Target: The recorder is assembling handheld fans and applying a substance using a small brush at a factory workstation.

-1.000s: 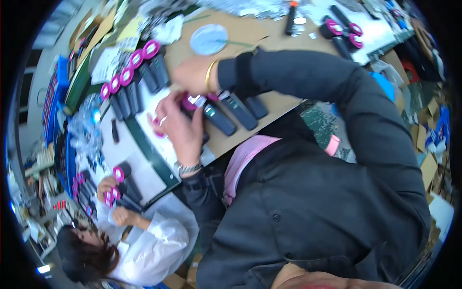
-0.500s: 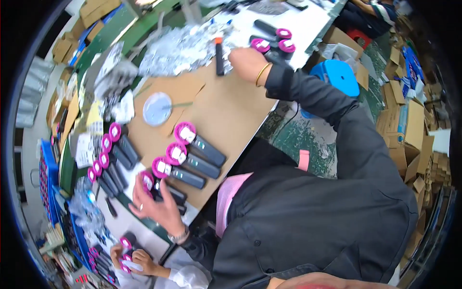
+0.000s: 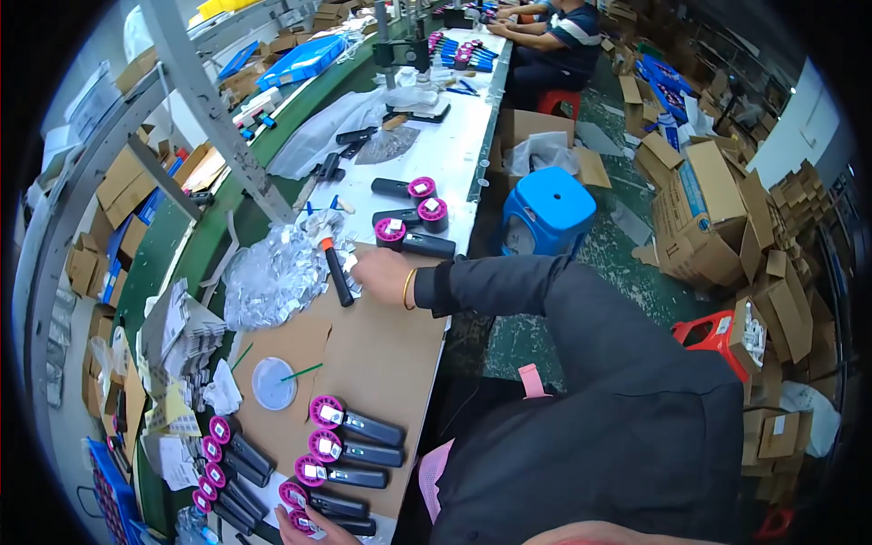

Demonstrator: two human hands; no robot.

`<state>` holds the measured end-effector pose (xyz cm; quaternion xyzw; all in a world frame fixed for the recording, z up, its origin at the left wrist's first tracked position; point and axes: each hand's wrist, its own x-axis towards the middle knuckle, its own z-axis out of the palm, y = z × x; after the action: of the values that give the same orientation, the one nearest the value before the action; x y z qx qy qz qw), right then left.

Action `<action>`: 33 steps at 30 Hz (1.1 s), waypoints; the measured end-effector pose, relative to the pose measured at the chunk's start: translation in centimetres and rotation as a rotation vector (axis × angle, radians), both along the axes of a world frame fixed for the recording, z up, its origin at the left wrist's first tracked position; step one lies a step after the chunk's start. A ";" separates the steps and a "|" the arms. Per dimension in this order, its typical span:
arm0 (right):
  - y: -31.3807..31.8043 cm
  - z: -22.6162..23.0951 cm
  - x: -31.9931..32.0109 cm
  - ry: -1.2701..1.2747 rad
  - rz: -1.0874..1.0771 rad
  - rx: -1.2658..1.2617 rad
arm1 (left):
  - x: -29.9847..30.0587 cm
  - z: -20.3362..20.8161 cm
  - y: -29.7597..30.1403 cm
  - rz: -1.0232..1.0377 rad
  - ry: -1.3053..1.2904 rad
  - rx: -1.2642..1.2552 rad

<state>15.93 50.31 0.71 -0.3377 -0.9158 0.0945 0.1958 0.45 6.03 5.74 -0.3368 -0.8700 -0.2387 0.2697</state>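
Note:
Several black-handled devices with round pink heads (image 3: 324,446) lie in a row on brown cardboard (image 3: 381,350), white labels on their heads. At the lower edge, my left hand (image 3: 318,531), partly cut off, has its thumb and a finger around the pink head of the nearest device (image 3: 302,519). My right hand (image 3: 383,276), with a gold bracelet at the wrist, is on the cardboard's far part, fingers bent downward; what is under them is hidden. Just left of it lies a black stick-shaped tool (image 3: 337,272) with an orange end, beside a pile of small silvery packets (image 3: 272,272).
Another row of pink-headed devices (image 3: 238,452) lies at the left, and several more (image 3: 431,214) at the far right. A round clear lid (image 3: 274,383) with a green stick sits on the cardboard. A blue stool (image 3: 549,211) and cartons (image 3: 718,209) stand right. A person (image 3: 559,50) sits farther off.
The view has swung toward the far end of the bench. My left hand, spread above the nearest devices before, now closes around one head. My right hand stays beside the silvery pile.

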 end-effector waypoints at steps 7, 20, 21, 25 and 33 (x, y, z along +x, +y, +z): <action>-7.3 8.0 -7.6 0.315 0.573 -0.365 | -0.7 0.1 -1.0 -0.021 -0.054 0.039; -18.3 11.6 -15.6 -0.057 1.078 -0.461 | -1.7 -3.8 -1.7 -0.005 -0.319 0.045; -19.3 11.8 -16.0 -0.099 1.090 -0.442 | -1.6 -3.6 -2.0 -0.033 -0.311 0.063; -22.6 11.0 -18.7 -0.194 1.097 -0.432 | -2.0 -3.8 -2.8 -0.005 -0.295 0.048; -25.5 8.2 -22.5 -0.269 1.098 -0.334 | -3.6 -3.7 -2.5 0.011 -0.298 0.003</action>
<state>-6.56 24.76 8.90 0.1506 -0.9461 0.2813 -0.0553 -3.13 3.54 2.09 -0.2924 -0.9019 -0.2859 0.1391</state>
